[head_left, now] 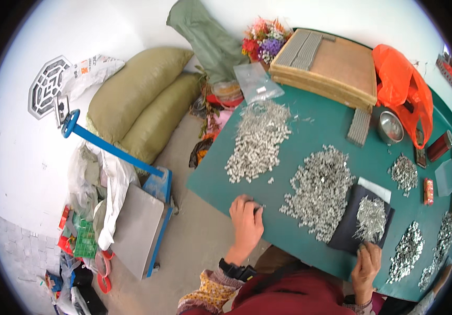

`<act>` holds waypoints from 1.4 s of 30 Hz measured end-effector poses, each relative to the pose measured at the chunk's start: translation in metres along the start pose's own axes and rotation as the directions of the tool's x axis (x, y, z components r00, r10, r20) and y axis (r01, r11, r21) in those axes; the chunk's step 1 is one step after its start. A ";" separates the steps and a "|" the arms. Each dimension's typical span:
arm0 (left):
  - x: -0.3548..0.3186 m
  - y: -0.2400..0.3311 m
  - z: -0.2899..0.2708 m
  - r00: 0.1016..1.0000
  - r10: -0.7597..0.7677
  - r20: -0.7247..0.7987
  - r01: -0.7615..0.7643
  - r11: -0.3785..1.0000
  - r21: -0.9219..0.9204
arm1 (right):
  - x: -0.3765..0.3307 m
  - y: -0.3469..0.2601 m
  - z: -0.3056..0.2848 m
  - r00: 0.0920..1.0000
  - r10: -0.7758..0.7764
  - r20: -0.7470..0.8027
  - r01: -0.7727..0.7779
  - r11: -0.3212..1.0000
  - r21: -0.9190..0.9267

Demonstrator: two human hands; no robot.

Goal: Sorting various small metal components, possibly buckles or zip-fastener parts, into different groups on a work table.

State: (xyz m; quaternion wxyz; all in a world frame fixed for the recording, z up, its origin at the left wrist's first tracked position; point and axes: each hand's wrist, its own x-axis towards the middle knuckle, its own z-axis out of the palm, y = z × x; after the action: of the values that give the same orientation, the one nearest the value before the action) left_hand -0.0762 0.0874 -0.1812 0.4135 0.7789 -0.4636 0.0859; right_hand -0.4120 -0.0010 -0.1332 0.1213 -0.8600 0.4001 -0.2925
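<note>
The left hand (pixel 247 220) is at the near edge of a green table (pixel 210 178), its fingers curled around a small dark object (pixel 258 207) that shows only in part. The right hand (pixel 366 265) reaches over the same edge farther right, its fingertips drawn together at the near side of a heap of thin silvery pins (pixel 371 218); whether they grip any of these I cannot tell, since the back of the hand faces the camera. The pins lie on a dark pad (pixel 343 239), and a pale sheet (pixel 376 190) shows past its far edge. Just left of the pad spreads a broad mound of small metal pieces (pixel 318 191), and beyond the left hand lies a paler heap (pixel 257 142), with a clear plastic bag (pixel 260 84) at its far end. Right of the pad are two narrower metal piles, the closer one (pixel 407 252) glinting, and a smaller cluster (pixel 404 175) lies farther back. At the rear of the table, a wooden board stack (pixel 349 68) carries grey strips (pixel 299 50), with a metal bowl (pixel 391 127) and an orange-red bag (pixel 394 79) to its right. On the floor at left stands a platform scale (pixel 137 226) with a blue post, near bulging olive sacks (pixel 137 89).
</note>
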 end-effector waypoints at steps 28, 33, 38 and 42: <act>0.069 -0.002 -0.011 0.982 0.039 0.186 -0.060 0.992 0.107 | -0.068 0.046 -0.003 0.974 0.189 -0.124 -0.213 0.952 -0.221; 0.027 0.017 -0.012 0.973 -0.095 0.210 0.087 0.995 0.048 | -0.073 0.049 0.000 0.969 0.206 -0.136 -0.231 0.953 -0.198; 0.014 0.014 -0.015 0.965 0.026 0.262 -0.052 0.995 0.091 | -0.067 0.039 0.000 0.969 0.189 -0.156 -0.217 0.957 -0.190; 0.011 0.020 -0.009 0.960 0.017 0.280 -0.033 0.998 0.050 | -0.056 0.032 -0.002 0.968 0.156 -0.194 -0.195 0.960 -0.199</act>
State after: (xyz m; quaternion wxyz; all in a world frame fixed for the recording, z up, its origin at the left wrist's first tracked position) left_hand -0.0834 0.0825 -0.1586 0.3216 0.7881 -0.5247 -0.0073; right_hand -0.4609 0.0206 -0.1685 0.0165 -0.7997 0.5137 -0.3102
